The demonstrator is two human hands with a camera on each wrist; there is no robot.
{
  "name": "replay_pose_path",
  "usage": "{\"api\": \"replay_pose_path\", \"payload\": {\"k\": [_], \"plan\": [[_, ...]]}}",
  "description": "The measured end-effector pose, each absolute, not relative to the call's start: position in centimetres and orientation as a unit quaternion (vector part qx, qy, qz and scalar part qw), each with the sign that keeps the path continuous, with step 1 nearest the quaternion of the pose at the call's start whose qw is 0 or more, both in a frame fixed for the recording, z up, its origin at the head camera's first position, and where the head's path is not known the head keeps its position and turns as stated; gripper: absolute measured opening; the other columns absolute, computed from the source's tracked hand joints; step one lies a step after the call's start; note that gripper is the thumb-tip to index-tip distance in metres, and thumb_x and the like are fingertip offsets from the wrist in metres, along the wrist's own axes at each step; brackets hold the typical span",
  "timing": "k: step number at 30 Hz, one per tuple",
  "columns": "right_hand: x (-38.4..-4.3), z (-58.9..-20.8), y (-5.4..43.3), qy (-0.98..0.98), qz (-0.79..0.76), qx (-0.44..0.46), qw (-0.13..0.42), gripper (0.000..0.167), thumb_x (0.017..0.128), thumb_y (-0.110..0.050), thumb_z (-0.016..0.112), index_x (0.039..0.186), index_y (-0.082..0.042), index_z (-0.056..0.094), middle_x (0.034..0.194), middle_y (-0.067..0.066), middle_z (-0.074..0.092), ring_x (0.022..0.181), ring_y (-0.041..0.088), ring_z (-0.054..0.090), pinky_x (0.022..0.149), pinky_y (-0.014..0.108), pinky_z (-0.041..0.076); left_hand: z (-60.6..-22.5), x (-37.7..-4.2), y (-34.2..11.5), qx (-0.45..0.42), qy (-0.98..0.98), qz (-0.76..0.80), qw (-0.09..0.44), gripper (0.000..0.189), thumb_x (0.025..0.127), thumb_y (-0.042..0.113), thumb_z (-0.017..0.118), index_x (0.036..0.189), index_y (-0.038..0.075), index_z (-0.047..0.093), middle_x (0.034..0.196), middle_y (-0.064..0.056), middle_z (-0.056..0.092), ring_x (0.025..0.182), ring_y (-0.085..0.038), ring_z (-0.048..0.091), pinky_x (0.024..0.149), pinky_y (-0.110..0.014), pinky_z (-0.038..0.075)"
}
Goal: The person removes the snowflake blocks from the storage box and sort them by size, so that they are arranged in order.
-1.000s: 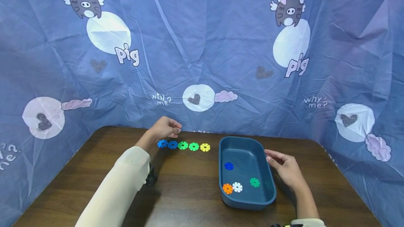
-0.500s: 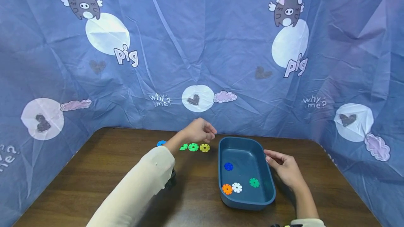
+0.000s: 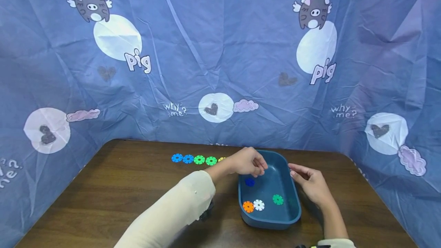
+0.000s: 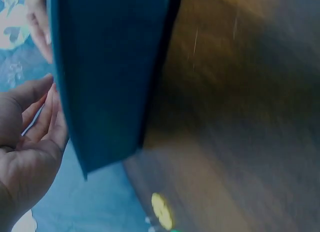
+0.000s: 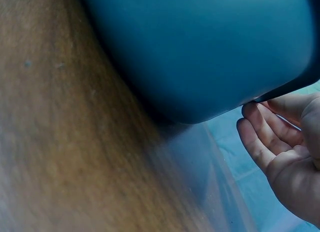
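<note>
My left hand (image 3: 249, 162) is over the far left part of a dark blue-green plastic bin (image 3: 272, 223), its fingers loosely curved. In the left wrist view no piece shows between its thumb and fingers. Inside the bin lie a dark blue notched disc (image 3: 250, 181), an orange one (image 3: 248, 206), a white one (image 3: 259, 205) and a green one (image 3: 278, 199). My right hand (image 3: 312, 186) touches the outside of the bin's right rim with its fingertips; the right wrist view shows the fingers fairly straight there.
Left of the bin, a row of notched discs runs along the back of the brown wooden table (image 3: 103, 194): two blue (image 3: 182, 159), two green (image 3: 199, 159) and a yellow disc (image 4: 162, 211), partly hidden by my left forearm in the head view. A blue printed curtain (image 3: 220, 68) hangs behind.
My left hand has travelled right and toward me, from above the row of discs to over the bin. The right hand, the bin and the discs have kept their places.
</note>
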State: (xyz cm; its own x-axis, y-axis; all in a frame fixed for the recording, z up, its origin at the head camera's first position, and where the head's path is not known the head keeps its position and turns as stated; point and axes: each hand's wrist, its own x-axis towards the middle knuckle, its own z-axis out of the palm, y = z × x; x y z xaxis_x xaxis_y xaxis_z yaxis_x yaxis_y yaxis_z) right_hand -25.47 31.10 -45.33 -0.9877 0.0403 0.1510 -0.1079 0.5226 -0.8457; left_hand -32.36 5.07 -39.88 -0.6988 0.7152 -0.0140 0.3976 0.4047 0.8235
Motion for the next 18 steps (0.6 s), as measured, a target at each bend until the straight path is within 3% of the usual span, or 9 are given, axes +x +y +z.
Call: {"api": "replay_pose_path", "payload": {"k": [7, 18], "plan": [[-25.6, -45.4, 31.1, -0.869, 0.486, 0.028, 0.085, 0.038, 0.103, -0.024, 0.065, 0.134, -0.002, 0.066, 0.129, 0.017, 0.069, 0.105, 0.002, 0.064, 0.084, 0.016, 0.052, -41.3, -31.5, 7.5, 0.367, 0.812, 0.398, 0.216, 0.018, 0.089, -0.006, 0.074, 0.107, -0.005, 0.075, 0.082, 0.000, 0.074, 0.073, -0.008, 0.069, 0.067, -0.021, 0.058], [-25.6, -45.5, 31.2, -0.874, 0.478, 0.036, 0.086, 0.038, 0.104, -0.025, 0.063, 0.134, -0.002, 0.066, 0.129, 0.016, 0.069, 0.107, 0.003, 0.064, 0.084, 0.017, 0.052, -43.5, -31.1, 9.5, 0.392, 0.822, 0.322, 0.260, 0.023, 0.087, 0.008, 0.082, 0.109, 0.008, 0.077, 0.089, 0.008, 0.072, 0.082, -0.001, 0.065, 0.078, -0.015, 0.053]]}}
